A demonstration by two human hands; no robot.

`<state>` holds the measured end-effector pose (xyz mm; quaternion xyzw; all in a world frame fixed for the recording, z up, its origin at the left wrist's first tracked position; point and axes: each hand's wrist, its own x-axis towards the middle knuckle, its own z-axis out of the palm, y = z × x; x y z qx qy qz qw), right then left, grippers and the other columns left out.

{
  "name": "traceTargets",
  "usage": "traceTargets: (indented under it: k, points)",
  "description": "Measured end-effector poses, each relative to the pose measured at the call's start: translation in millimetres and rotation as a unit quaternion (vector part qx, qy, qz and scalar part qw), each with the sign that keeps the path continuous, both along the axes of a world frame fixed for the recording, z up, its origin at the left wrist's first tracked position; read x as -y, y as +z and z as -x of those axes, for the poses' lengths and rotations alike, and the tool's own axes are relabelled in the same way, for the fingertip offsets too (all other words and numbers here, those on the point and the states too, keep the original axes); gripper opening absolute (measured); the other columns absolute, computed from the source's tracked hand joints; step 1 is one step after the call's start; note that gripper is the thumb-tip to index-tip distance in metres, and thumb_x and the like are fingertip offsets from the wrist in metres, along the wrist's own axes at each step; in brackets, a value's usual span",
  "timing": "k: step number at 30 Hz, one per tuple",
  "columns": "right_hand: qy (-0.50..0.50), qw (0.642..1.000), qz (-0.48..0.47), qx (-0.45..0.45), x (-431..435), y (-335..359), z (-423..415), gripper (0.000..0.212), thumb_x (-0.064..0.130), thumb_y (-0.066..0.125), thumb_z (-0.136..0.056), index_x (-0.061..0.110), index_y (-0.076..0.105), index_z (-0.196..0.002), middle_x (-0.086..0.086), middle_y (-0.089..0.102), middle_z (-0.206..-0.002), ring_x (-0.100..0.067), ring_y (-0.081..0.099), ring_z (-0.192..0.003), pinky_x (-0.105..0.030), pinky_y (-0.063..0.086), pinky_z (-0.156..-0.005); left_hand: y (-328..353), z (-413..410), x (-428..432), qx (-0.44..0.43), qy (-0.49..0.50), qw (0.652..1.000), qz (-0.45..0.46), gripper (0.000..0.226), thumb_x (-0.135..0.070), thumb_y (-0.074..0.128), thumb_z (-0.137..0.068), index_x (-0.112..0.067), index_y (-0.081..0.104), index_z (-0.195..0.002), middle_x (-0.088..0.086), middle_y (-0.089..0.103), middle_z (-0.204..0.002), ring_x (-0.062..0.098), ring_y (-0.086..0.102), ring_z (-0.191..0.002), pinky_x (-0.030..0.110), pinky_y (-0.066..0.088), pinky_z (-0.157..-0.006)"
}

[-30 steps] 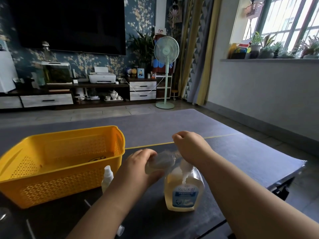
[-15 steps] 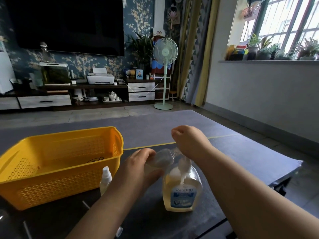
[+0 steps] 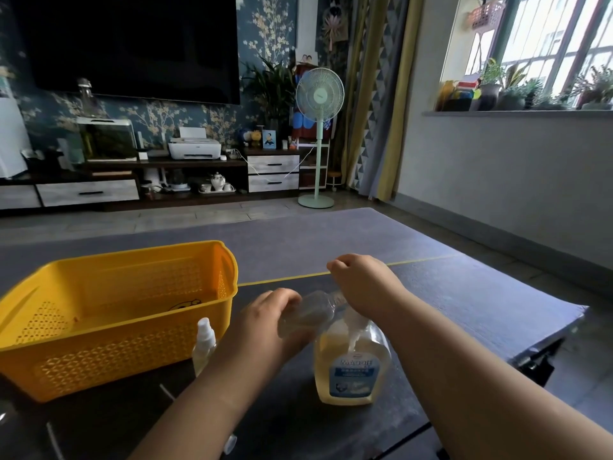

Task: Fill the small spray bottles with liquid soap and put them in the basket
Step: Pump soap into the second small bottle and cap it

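My left hand [image 3: 265, 322] grips a small clear spray bottle [image 3: 306, 312], tilted on its side above the big liquid soap bottle [image 3: 353, 363]. My right hand [image 3: 363, 285] is curled over the small bottle's neck end; what it holds there is hidden under the fingers. The soap bottle stands upright on the dark table, yellowish liquid inside, blue label facing me. A second small spray bottle [image 3: 204, 343] with a white cap stands upright just in front of the yellow basket [image 3: 116, 336] at the left.
The dark table [image 3: 464, 303] ends at the right and near edges, with a drop to the floor. Small clear parts lie on the table near my left forearm [image 3: 230, 443]. A TV cabinet and a standing fan [image 3: 318, 137] are far across the room.
Both hands with the small bottle have stayed over the soap bottle; only the camera view shifted slightly. No object was let go or taken up.
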<state>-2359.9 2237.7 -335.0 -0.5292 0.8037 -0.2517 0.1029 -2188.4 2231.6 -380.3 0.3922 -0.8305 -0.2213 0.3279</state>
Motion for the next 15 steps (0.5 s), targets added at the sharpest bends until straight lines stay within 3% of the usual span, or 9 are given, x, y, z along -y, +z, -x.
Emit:
traceTargets:
  k: [3, 9, 12, 15]
  points:
    - [-0.004, 1.0, -0.003, -0.001, 0, 0, -2, 0.034, 0.021, 0.039, -0.097, 0.014, 0.037, -0.064, -0.005, 0.043, -0.07, -0.028, 0.042, -0.075, -0.026, 0.028, -0.052, 0, 0, -1, 0.002, 0.002, 1.0, 0.0, 0.035, -0.044, 0.065, -0.081, -0.037, 0.05, -0.113, -0.024, 0.047, -0.1, -0.004, 0.048, -0.09, 0.003, 0.036, -0.064]
    - [0.008, 0.999, 0.001, 0.034, -1, 18, -1, 0.033, 0.023, 0.04, -0.097, 0.015, 0.04, -0.065, -0.003, 0.043, -0.066, -0.025, 0.041, -0.071, -0.03, 0.032, -0.054, 5, 1, 0, -0.025, 0.001, 1.0, -0.008, 0.043, -0.046, 0.065, -0.08, -0.039, 0.048, -0.118, -0.028, 0.042, -0.099, -0.015, 0.043, -0.082, 0.003, 0.036, -0.065]
    - [0.041, 0.999, 0.014, 0.013, -2, 25, -2, 0.021, 0.028, 0.041, -0.099, 0.02, 0.055, -0.085, -0.003, 0.057, -0.085, -0.024, 0.051, -0.081, -0.031, 0.047, -0.075, 5, 1, 1, -0.027, 0.004, 1.0, -0.009, 0.045, -0.04, 0.067, -0.081, -0.036, 0.048, -0.122, -0.024, 0.044, -0.105, -0.006, 0.046, -0.087, 0.003, 0.037, -0.064]
    - [0.043, 0.999, 0.002, 0.009, -1, 22, -1, 0.021, 0.03, 0.04, -0.101, 0.019, 0.055, -0.091, -0.005, 0.057, -0.091, -0.023, 0.051, -0.083, -0.029, 0.045, -0.078, 4, 1, 0, -0.025, 0.004, 1.0, -0.004, 0.046, -0.038, 0.067, -0.081, -0.036, 0.048, -0.123, -0.024, 0.044, -0.106, -0.007, 0.046, -0.086, 0.003, 0.037, -0.063]
